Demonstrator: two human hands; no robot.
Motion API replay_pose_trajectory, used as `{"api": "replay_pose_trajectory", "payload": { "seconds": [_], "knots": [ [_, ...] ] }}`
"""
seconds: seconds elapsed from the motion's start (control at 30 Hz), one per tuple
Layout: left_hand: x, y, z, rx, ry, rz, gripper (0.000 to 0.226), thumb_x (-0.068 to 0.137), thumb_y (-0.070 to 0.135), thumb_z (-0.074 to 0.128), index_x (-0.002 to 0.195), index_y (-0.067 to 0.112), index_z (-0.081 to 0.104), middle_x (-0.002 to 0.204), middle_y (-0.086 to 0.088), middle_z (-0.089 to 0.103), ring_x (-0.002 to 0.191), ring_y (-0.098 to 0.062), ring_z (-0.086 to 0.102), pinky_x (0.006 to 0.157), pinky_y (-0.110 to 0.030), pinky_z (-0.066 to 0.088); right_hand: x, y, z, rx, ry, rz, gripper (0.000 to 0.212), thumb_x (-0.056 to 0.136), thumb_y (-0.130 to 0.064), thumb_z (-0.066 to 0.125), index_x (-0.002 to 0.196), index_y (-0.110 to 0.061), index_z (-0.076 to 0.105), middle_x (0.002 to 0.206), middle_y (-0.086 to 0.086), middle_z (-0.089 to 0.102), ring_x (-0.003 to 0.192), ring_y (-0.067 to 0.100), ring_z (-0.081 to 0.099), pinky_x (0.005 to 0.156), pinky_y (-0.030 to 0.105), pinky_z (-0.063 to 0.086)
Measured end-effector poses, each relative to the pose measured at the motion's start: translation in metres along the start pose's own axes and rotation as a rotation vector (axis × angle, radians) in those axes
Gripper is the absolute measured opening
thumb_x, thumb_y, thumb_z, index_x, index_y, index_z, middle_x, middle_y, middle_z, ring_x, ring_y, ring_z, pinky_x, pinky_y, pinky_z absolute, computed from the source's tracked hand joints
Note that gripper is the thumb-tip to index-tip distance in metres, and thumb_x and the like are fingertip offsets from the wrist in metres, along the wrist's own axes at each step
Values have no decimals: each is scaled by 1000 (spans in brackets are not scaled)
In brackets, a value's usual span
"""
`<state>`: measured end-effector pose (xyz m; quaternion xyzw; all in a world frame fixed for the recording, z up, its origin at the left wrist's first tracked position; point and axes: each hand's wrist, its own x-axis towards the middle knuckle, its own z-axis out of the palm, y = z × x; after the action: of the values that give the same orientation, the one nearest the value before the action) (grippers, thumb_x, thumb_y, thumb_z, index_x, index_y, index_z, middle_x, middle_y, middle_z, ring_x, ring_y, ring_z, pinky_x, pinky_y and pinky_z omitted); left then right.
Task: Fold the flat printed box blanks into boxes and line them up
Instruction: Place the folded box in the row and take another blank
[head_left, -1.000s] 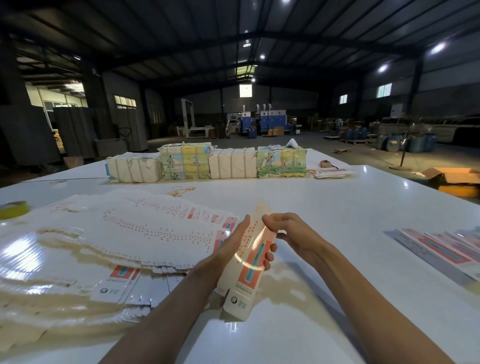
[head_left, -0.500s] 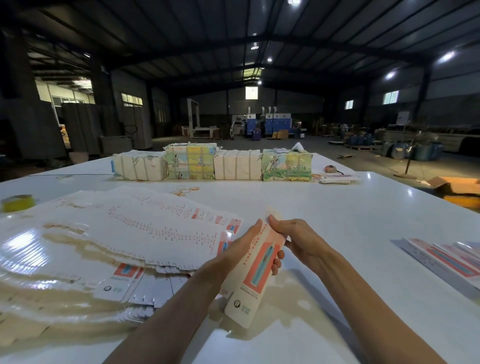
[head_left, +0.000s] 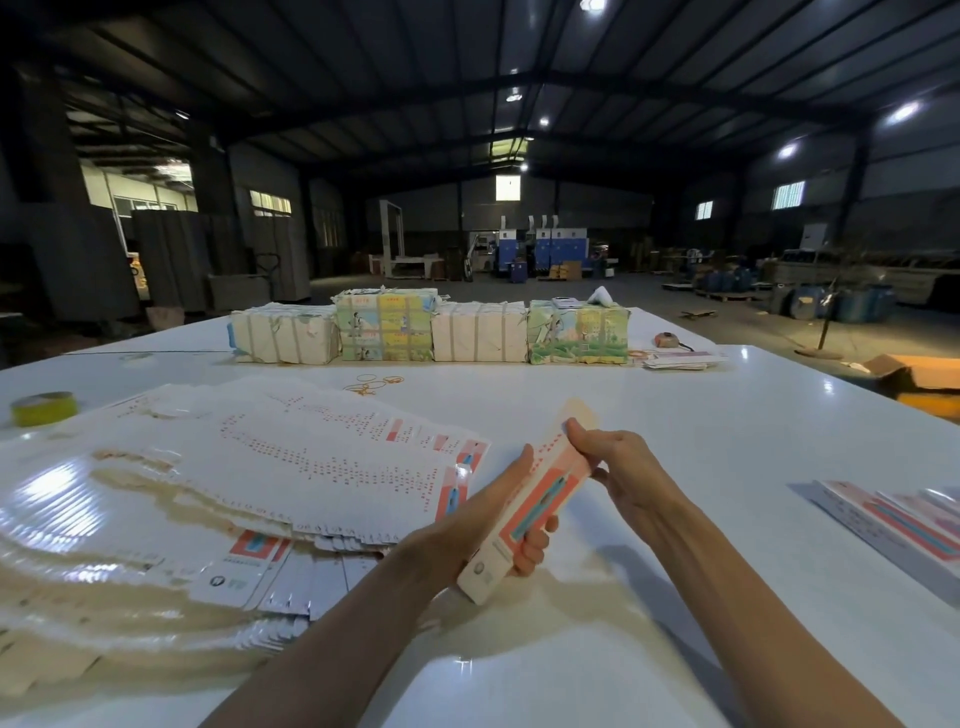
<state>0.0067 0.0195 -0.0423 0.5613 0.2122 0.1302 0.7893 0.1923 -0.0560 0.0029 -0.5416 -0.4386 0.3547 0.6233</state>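
A yellow tape roll (head_left: 44, 408) sits at the table's (head_left: 675, 405) left edge. Next to it, a fanned heap of flat printed blanks (head_left: 270, 467) covers the near-left part of the surface.

Toward the middle of the near edge, the left hand (head_left: 480, 512) grips the lower half of a half-formed box (head_left: 540, 493). Its thumb lies along the box's left side and its fingers curl underneath. The box is held above the table, tilted with its far end up and to the right. The right hand (head_left: 621, 457) pinches the upper part, thumb on the printed face and fingers wrapped behind the right edge.

The step in hand looks like squaring the sleeve before the end flaps are closed. To do it well, the left hand should hold its end steady while the right presses along the score lines, not across the panel, so the glossy card creases cleanly and does not buckle. Both long edges should be parallel before any flap is tucked.

At the right edge lie finished boxes (head_left: 893, 525) side by side. This one belongs next to them.
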Motion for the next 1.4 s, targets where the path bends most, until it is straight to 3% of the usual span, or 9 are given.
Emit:
{"api": "replay_pose_trajectory", "payload": {
  "seconds": [0.1, 0.23, 0.37, 0.53, 0.7, 0.83, 0.97, 1.23, 1.4],
  "knots": [
    [6, 1, 2, 15, 23, 43, 67, 65, 82, 79, 80, 17, 68, 75, -4, 66, 54, -13, 64, 53, -21, 55, 1, -1, 1, 31, -1, -21, 41, 92, -46, 74, 79, -8, 83, 78, 9, 76, 77, 22, 76, 82, 34, 57],
    [9, -3, 5, -34, 41, 59, 70, 76, 81, 64, 93, 14, 69, 82, -8, 70, 62, -16, 68, 61, -27, 58, 1, 6, 5, -21, -35, -68, 38, 98, -44, 71, 103, -7, 77, 84, 8, 77, 89, 27, 78, 75, 29, 60],
    [7, -2, 3, -221, 12, 79, 71, 69, 82, 73, 83, 12, 69, 76, -7, 66, 58, -16, 64, 57, -26, 55, -1, 11, 13, 127, -48, -98, 42, 100, -34, 71, 136, -35, 49, 103, 13, 80, 102, 29, 77, 79, 31, 63],
    [7, -4, -1, -342, -62, 147, 67, 87, 75, 66, 103, 10, 71, 92, -11, 72, 74, -20, 72, 70, -30, 60, -5, 16, 21, 71, -58, -206, 53, 100, -31, 72, 144, -39, 44, 113, 5, 79, 107, 29, 77, 88, 41, 65],
    [8, 2, 5, -53, 242, 324, 59, 89, 71, 57, 120, 24, 76, 116, -14, 76, 97, -31, 78, 87, -48, 64, -4, 16, 15, 90, -4, -245, 49, 100, -25, 71, 144, -32, 50, 110, 6, 80, 104, 29, 78, 91, 48, 63],
    [6, 12, 12, 480, 608, 534, 79, 76, 79, 63, 145, 50, 38, 131, 12, 67, 94, -12, 78, 74, -28, 62, -1, 19, 13, -18, 53, -270, 47, 99, -28, 74, 139, -39, 53, 104, -6, 81, 102, 16, 77, 81, 28, 62],
    [5, 7, 12, 711, 523, 468, 118, 71, 69, 81, 160, 53, 4, 133, 23, 47, 106, -10, 68, 76, -22, 56, -3, 22, 20, -70, 13, -253, 53, 93, -34, 81, 137, -48, 54, 107, -17, 78, 104, 8, 75, 68, 18, 61],
    [1, 0, 20, 697, 520, 479, 104, 89, 44, 80, 156, 59, 1, 146, 16, 48, 106, -9, 66, 70, -19, 51, -7, 23, 24, -56, 8, -318, 49, 86, -45, 84, 127, -50, 59, 108, -15, 79, 103, 12, 76, 77, 23, 63],
    [-5, 3, 21, 643, 529, 534, 109, 82, 43, 83, 139, 82, -1, 147, 25, 42, 116, -15, 65, 88, -35, 57, -10, 21, 25, -86, 2, -335, 47, 92, -44, 79, 135, -46, 59, 108, -12, 79, 104, 14, 76, 77, 22, 62]
  ]
}}
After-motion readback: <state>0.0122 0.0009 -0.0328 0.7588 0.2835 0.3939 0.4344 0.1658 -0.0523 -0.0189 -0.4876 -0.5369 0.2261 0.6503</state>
